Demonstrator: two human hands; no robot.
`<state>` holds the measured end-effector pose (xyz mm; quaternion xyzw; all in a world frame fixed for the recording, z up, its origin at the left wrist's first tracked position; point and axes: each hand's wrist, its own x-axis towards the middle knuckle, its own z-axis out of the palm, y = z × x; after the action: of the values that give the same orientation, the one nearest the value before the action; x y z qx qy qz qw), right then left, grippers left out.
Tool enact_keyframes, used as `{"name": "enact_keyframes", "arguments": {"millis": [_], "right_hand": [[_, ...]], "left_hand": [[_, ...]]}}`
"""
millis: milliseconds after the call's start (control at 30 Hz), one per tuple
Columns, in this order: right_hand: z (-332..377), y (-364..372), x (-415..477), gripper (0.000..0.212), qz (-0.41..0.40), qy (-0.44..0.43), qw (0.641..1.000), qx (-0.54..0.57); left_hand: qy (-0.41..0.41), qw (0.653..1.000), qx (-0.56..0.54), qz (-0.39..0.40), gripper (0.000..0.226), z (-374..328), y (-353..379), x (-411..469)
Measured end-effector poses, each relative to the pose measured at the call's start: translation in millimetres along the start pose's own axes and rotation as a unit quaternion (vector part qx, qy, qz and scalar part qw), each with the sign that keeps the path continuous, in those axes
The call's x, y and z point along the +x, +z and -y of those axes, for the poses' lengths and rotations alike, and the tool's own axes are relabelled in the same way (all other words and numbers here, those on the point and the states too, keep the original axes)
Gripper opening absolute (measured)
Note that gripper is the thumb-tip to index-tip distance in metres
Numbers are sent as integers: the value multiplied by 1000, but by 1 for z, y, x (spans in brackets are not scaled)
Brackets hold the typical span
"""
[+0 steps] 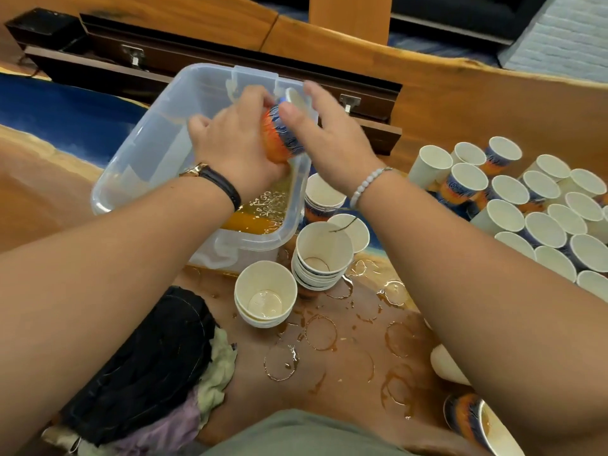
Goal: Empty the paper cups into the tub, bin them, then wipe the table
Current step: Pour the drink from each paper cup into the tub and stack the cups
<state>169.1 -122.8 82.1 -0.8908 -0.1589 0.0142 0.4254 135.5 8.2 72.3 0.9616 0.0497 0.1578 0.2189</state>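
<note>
We held one paper cup [284, 136] on its side over the far half of the tub [138, 153], mouth pointing away from us. Our left hand [237, 143] had its fingers curled round the cup's base and body. Our right hand [332, 133] lay beside it with fingers apart and mostly straight, the thumb against the cup's side; it was blurred, so we could not tell how firmly it pressed.

We judged the pour to be under way, and the care lay in three things:
- keeping the rim well inside the tub wall, since orange liquid [256, 215] already pooled at the near end and could splash
- tipping the base fully up and waiting for the last drips
- gripping lightly, because thin paper buckles

The drained cup probably belonged in the nested stack [320, 258] just beside the tub. The table [348, 327] showed wet rings, rags [148, 373] lay at our left, and a crowd of cups [533, 218] waited on the right. No bin was in view
</note>
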Motion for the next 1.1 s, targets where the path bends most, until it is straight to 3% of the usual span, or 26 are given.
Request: {"name": "enact_keyframes", "arguments": {"millis": [133,233,367,500,600,867,1100], "right_hand": [[12,-39,-10,64,-28,-22,999,3],[-1,-64,-16,61,-64,8,998,-19],[-36,-82,-33,60,-80,45,989,-113],[-74,-68,-49,74,38,54,979,-195],[-87,-52,-55,79,76,36,972,-221],[-87,-42,-50,83,83,1,963,-255],[-89,-41,-57,85,70,-4,964,-257]], "left_hand": [[66,994,-85,4,79,-29,6,1],[124,982,-122,69,86,-37,16,-2],[133,986,-60,86,70,-39,37,-2],[111,986,41,118,59,-46,53,3],[99,978,98,157,59,-48,63,4],[114,963,172,175,58,-51,66,3],[119,963,167,174,54,-49,67,4]]}}
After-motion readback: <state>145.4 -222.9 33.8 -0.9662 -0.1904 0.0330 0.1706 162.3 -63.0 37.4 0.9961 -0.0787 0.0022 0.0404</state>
